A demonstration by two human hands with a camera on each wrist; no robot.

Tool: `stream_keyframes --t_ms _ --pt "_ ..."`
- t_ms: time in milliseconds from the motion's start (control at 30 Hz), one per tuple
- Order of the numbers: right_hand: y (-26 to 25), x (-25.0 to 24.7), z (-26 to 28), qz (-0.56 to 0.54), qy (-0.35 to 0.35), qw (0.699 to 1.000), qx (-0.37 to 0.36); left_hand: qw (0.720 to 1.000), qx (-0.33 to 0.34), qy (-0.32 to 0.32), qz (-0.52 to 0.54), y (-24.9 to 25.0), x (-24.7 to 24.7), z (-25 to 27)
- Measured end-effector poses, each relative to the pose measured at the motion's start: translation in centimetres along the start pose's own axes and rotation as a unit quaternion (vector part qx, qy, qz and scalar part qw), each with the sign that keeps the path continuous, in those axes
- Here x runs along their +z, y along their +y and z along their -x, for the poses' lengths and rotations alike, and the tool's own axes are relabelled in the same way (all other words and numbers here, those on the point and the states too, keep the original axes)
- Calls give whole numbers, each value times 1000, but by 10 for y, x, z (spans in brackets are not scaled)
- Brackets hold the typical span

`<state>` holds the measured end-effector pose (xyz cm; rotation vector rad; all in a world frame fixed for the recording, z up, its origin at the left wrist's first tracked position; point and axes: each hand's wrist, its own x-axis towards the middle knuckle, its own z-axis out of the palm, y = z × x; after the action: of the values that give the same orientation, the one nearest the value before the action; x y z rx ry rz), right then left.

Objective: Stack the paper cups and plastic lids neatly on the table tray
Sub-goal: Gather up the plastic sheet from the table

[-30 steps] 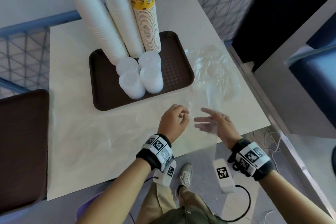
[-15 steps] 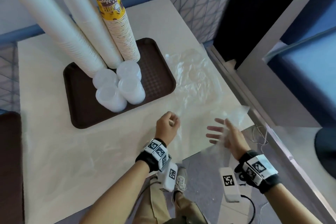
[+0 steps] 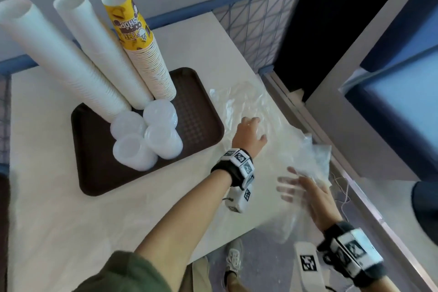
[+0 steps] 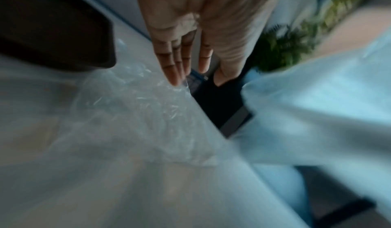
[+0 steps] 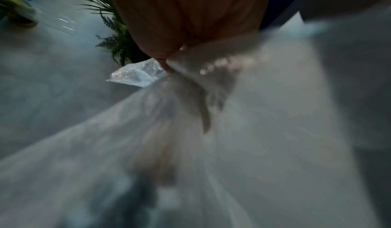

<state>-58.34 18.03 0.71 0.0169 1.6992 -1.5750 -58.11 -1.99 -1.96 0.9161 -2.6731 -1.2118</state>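
Since a second ago the left hand (image 3: 248,136) has gone from a loose fist near the bench edge out onto the crumpled clear wrapping (image 3: 239,99) beside the tray (image 3: 201,111).

Its fingers (image 4: 175,61) lie straight and close together, tips just touching the film and holding nothing. The right hand (image 3: 308,194) has its fingers spread wide behind a loose plastic bag (image 3: 312,159) at the bench corner; whether it grips the bag I cannot tell. On the tray, three tall leaning columns of paper cups (image 3: 147,59) stand with four short stacks of plastic lids (image 3: 161,140) against them. Stacking looks finished, and clearing the packaging seems the step in hand. Next, I'd judge, both hands must gather the film without nudging the leaning cups.
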Motion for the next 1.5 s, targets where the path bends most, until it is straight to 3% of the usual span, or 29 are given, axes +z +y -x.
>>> stream_keyframes --t_ms 100,200,267,367,467,533,633,733,800,900,967,1033,1067,1133,1200,1433,1500 --pt "3 -26 9 -6 17 1000 3 978 33 -79 -188 -15 24 -20" --pt "7 -48 11 -26 37 998 33 965 49 -78 -247 -33 38 -14" --pt "10 -54 10 -33 42 997 55 978 41 -48 -197 -44 37 1" --pt "19 -46 4 -30 21 996 86 1000 -8 22 15 -52 17 39" --pt "23 -9 3 -6 -40 993 113 977 -20 91 194 -42 -21 95" --pt "18 25 9 22 -114 986 122 967 12 56 249 -35 -44 137" --pt "7 80 24 -13 -189 975 112 983 51 -2 175 -42 -68 189" --pt "3 129 37 -35 -287 951 108 995 86 18 46 -61 -85 226" --pt "16 157 44 9 -313 944 100 995 95 28 27 -76 -97 245" --pt "39 193 52 85 -271 955 89 984 21 48 168 -105 -122 269" --pt "50 210 59 91 -270 953 100 962 -52 142 229 -135 -140 284" --pt "55 224 65 104 -276 947 125 955 -126 222 153 -179 -156 297" --pt "57 230 67 115 -277 945 130 955 -172 224 85 -201 -162 302" --pt "60 241 72 129 -276 944 129 945 -265 189 -17 -242 -173 309" --pt "61 250 76 151 -275 942 120 928 -335 156 -55 -270 -183 311" --pt "65 257 82 174 -241 948 109 915 -373 129 -79 -322 -206 279" --pt "67 255 84 168 -229 953 107 914 -372 149 -68 -330 -209 273"
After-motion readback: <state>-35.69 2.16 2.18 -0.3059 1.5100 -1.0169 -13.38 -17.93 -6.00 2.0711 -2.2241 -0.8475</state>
